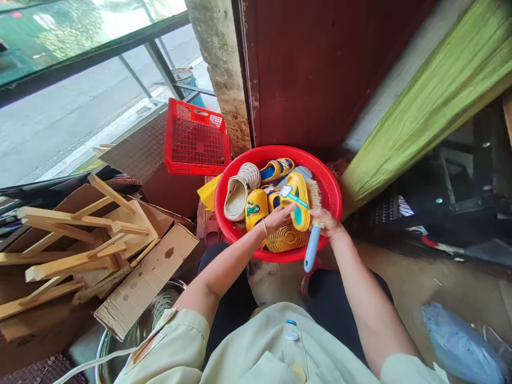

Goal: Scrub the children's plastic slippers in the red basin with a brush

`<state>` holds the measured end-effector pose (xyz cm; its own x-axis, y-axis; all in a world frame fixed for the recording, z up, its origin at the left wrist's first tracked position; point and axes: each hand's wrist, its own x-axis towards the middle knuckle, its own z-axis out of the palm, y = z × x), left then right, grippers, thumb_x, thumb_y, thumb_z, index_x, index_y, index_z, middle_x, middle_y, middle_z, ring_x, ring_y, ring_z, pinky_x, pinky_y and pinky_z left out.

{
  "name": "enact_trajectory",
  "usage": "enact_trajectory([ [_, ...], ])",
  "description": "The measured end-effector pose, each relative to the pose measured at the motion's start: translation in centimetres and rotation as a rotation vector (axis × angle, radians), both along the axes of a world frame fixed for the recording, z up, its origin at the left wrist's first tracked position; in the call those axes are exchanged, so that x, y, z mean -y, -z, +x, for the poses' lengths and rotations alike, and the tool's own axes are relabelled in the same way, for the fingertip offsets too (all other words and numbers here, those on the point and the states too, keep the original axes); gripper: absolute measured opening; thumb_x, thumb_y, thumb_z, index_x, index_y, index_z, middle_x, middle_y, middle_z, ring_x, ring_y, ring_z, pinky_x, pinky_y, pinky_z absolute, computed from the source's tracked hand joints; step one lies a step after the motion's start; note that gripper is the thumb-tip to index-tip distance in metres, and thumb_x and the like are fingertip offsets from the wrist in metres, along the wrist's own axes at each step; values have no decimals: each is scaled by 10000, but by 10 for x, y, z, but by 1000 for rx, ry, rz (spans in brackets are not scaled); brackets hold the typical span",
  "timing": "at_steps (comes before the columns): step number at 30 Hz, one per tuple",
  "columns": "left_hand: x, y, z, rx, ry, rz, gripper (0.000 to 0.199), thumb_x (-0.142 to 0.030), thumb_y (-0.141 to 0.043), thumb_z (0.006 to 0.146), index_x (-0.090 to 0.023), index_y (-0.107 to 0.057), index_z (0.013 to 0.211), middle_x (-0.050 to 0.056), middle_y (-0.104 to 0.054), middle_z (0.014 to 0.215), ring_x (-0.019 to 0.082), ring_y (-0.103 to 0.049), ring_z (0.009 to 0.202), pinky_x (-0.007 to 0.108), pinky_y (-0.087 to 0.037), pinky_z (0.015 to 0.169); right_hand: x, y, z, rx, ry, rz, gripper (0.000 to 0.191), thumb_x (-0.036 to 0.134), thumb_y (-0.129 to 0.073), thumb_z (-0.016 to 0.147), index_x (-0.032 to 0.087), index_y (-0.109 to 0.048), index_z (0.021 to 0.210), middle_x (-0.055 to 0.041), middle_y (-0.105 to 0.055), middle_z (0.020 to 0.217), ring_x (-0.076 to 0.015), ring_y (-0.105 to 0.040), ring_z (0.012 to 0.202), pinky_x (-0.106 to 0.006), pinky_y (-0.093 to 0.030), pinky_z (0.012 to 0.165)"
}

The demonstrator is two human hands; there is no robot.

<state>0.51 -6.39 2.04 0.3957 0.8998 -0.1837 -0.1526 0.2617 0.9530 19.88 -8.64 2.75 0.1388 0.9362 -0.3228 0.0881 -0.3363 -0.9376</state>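
Observation:
A red plastic basin (276,153) sits in front of me, full of children's slippers. My left hand (278,218), with a thin bangle at the wrist, grips a yellow slipper (298,202) with a teal insole. A blue-and-white toothbrush (294,197) lies across that slipper. My right hand (326,223) is shut on a light-blue handled brush (312,246), its tan bristles (314,194) pressed against the slipper's edge. Beside them lie a cream woven slipper (238,191), a yellow slipper with a green crocodile print (256,209), and a ribbed yellow sole (286,239).
A red plastic crate (196,140) tilts behind the basin, next to a dark red door (304,69). Wooden slats and cardboard (146,280) are piled at left, above a steel tub (120,341). A green cloth (436,101) hangs at right, and a blue plastic bag (460,344) lies on the floor.

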Motion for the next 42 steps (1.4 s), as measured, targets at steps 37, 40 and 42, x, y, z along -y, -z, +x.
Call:
enact_trajectory([
  [37,-11,10,-65,-946,-284,570,504,-305,-692,814,-192,-625,1301,153,-736,1193,371,-687,1131,464,-527,994,-8,-33,-55,716,-338,493,524,492,-472,1036,304,-584,1512,-95,-753,1236,-303,-710,1115,-388,-547,1007],
  [40,-13,5,-68,-879,-306,586,552,-289,-691,821,-199,-603,1358,134,-725,1235,354,-677,1155,450,-508,1036,-13,-34,-49,669,-210,428,510,459,-536,1011,304,-596,1494,-92,-748,1233,-306,-704,1122,-372,-559,975],
  [42,-20,2,-77,-851,-334,570,593,-304,-668,847,-198,-560,1421,124,-717,1259,341,-679,1144,446,-506,1043,-22,-34,-29,619,-1,365,554,456,-572,994,275,-559,1518,-99,-721,1293,-305,-688,1162,-358,-568,954],
])
